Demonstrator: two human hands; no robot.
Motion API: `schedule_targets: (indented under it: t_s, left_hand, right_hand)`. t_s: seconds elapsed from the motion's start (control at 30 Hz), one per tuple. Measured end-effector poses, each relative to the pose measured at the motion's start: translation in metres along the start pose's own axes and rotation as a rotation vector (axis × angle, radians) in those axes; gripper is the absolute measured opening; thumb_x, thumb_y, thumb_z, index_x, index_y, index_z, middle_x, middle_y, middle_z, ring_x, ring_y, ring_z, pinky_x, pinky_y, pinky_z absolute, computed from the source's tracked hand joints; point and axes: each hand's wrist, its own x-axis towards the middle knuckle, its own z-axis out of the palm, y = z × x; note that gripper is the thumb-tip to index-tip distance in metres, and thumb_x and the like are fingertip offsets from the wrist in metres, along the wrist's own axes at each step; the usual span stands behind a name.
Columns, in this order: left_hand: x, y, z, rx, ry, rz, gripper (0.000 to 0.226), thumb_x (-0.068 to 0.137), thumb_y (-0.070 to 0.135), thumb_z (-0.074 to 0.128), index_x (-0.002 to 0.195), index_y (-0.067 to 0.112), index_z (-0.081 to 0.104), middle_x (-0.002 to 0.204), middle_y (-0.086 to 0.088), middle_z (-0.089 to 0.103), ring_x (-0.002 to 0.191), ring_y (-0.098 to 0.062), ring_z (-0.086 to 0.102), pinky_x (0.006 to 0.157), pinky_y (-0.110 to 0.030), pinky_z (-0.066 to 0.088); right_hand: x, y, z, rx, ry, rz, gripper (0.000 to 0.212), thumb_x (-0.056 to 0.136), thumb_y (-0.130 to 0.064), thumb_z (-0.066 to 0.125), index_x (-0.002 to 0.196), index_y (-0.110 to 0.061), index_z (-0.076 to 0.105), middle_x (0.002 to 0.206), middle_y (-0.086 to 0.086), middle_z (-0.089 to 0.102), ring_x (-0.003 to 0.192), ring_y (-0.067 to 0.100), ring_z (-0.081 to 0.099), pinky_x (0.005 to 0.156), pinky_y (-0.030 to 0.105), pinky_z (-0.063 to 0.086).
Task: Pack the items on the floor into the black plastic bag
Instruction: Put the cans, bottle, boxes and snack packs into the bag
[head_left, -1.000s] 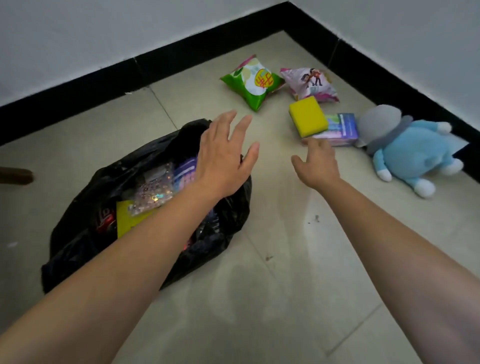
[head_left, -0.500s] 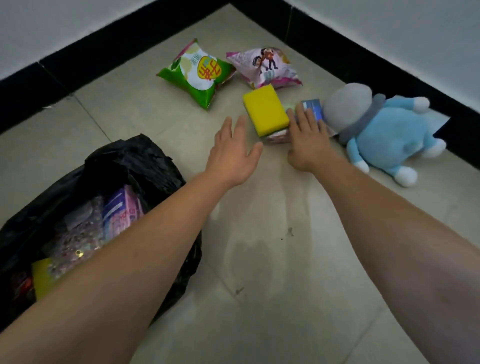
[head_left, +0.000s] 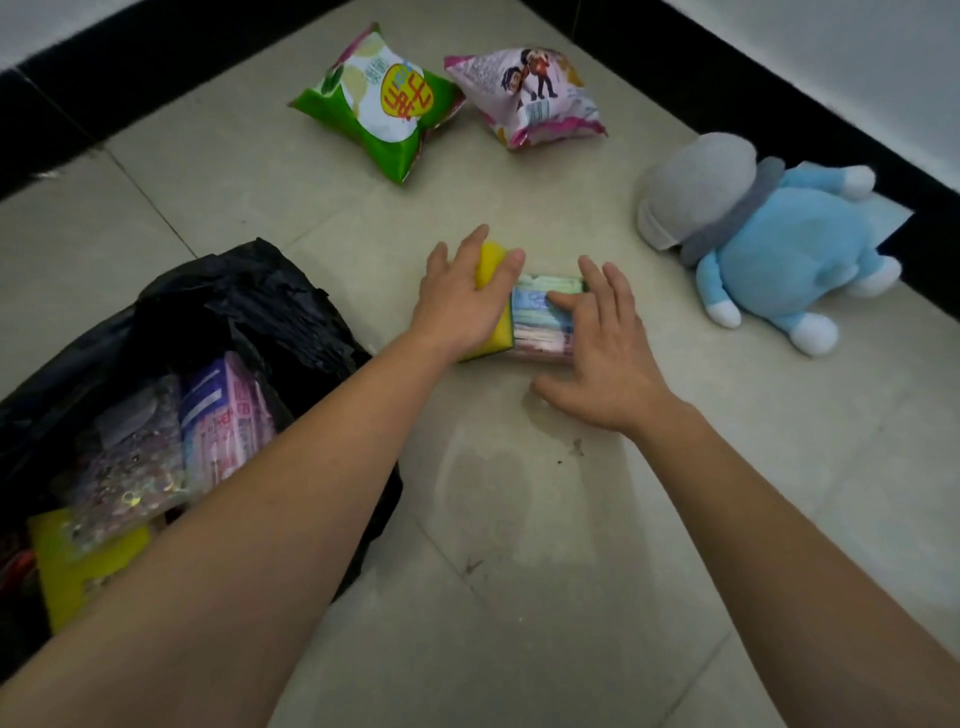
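Head view, beige tiled floor (head_left: 519, 519), black skirting (head_left: 727, 78), white walls (head_left: 857, 47)

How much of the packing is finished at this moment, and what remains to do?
Done: the black plastic bag lies open and already holds several packets. In hand: the left hand presses the yellow sponge and the right hand the pastel packet, both not yet lifted. Left: the green snack bag, the pink snack bag and the blue plush toy on the floor.

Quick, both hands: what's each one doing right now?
Left hand: closing over the yellow sponge.
Right hand: fingers spread, pressing the colourful pack, not gripped.
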Motion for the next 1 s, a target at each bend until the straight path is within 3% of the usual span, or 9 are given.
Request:
schedule_targets:
  t_s: [0.1, 0.2, 0.33, 0.5, 0.6, 0.67, 0.77, 0.87, 1.0]
  left_hand:
    - [-0.008, -0.004, 0.001, -0.038, -0.046, -0.111, 0.074, 0.092, 0.057, 0.047, 0.153, 0.042, 0.008, 0.162, -0.008, -0.006, 0.149, -0.032, 0.009, 0.119, -0.041, 0.013]
    - [-0.02, -0.004, -0.006, -0.08, -0.06, -0.143, 0.078, 0.091, 0.05, 0.046, 0.155, 0.027, 0.008, 0.159, -0.005, -0.005, 0.146, -0.031, 0.017, 0.119, -0.039, 0.018]
    - [-0.053, 0.024, -0.025, -0.199, 0.172, -0.003, 0.075, 0.091, 0.04, 0.055, 0.151, 0.012, 0.019, 0.149, -0.008, 0.015, 0.136, -0.023, 0.032, 0.105, -0.025, 0.026]
    - [-0.122, 0.038, -0.064, -0.238, 0.405, 0.227, 0.076, 0.081, 0.036, 0.066, 0.14, 0.011, 0.025, 0.134, -0.001, 0.028, 0.107, 0.001, 0.029, 0.087, -0.013, 0.024]
    - [-0.164, 0.011, -0.094, -0.177, 0.561, 0.244, 0.068, 0.074, 0.042, 0.063, 0.129, 0.015, 0.031, 0.125, 0.002, 0.031, 0.105, -0.004, 0.035, 0.089, -0.017, 0.03]
    - [-0.184, -0.018, -0.116, -0.142, 0.609, 0.161, 0.06, 0.077, 0.043, 0.064, 0.122, 0.021, 0.031, 0.122, 0.001, 0.033, 0.107, -0.013, 0.041, 0.091, -0.028, 0.038]
    - [-0.208, -0.066, -0.143, -0.104, 0.667, -0.02, 0.052, 0.083, 0.04, 0.066, 0.12, 0.019, 0.036, 0.121, 0.0, 0.033, 0.107, -0.019, 0.044, 0.088, -0.035, 0.041]
    - [-0.223, -0.11, -0.16, -0.046, 0.691, -0.185, 0.051, 0.085, 0.039, 0.065, 0.124, 0.015, 0.042, 0.124, -0.004, 0.038, 0.107, -0.025, 0.048, 0.082, -0.03, 0.035]
    - [-0.229, -0.148, -0.17, 0.103, 0.557, -0.287, 0.058, 0.086, 0.047, 0.062, 0.136, 0.021, 0.046, 0.138, -0.007, 0.042, 0.119, -0.027, 0.05, 0.089, -0.032, 0.04]
  right_hand:
    - [0.004, -0.005, -0.006, 0.02, -0.023, 0.044, 0.09, 0.065, -0.056, 0.056, 0.144, -0.019, 0.034, 0.163, 0.009, 0.011, 0.15, 0.029, 0.003, 0.112, 0.05, 0.028]
    - [0.004, -0.006, -0.012, -0.034, -0.041, 0.055, 0.09, 0.065, -0.045, 0.07, 0.144, -0.021, 0.034, 0.158, 0.008, 0.02, 0.143, 0.031, 0.016, 0.107, 0.048, 0.031]
    - [-0.01, -0.01, -0.006, -0.044, 0.019, 0.102, 0.086, 0.069, -0.043, 0.074, 0.144, -0.027, 0.037, 0.135, 0.008, 0.041, 0.119, 0.033, 0.043, 0.096, 0.042, 0.034]
    - [-0.027, -0.033, -0.001, 0.289, 0.03, 0.28, 0.083, 0.072, -0.061, 0.068, 0.141, -0.028, 0.036, 0.124, 0.014, 0.05, 0.106, 0.034, 0.056, 0.087, 0.039, 0.046]
    - [-0.033, -0.062, -0.013, 0.586, 0.06, 0.393, 0.082, 0.064, -0.062, 0.06, 0.137, -0.031, 0.041, 0.129, 0.011, 0.056, 0.101, 0.026, 0.056, 0.083, 0.032, 0.044]
    - [-0.034, -0.088, -0.023, 0.702, 0.116, 0.406, 0.077, 0.064, -0.059, 0.061, 0.134, -0.034, 0.043, 0.128, 0.008, 0.057, 0.102, 0.022, 0.057, 0.087, 0.034, 0.047]
    - [-0.035, -0.132, -0.037, 0.861, 0.146, 0.307, 0.072, 0.067, -0.057, 0.064, 0.132, -0.036, 0.043, 0.126, 0.002, 0.056, 0.107, 0.02, 0.058, 0.095, 0.04, 0.051]
    - [-0.042, -0.172, -0.048, 0.928, 0.12, 0.118, 0.069, 0.067, -0.052, 0.068, 0.13, -0.035, 0.047, 0.124, -0.002, 0.058, 0.104, 0.014, 0.06, 0.092, 0.031, 0.051]
    - [-0.061, -0.208, -0.047, 0.71, 0.006, -0.146, 0.067, 0.069, -0.058, 0.068, 0.131, -0.043, 0.046, 0.12, -0.005, 0.055, 0.102, 0.009, 0.058, 0.089, 0.026, 0.046]
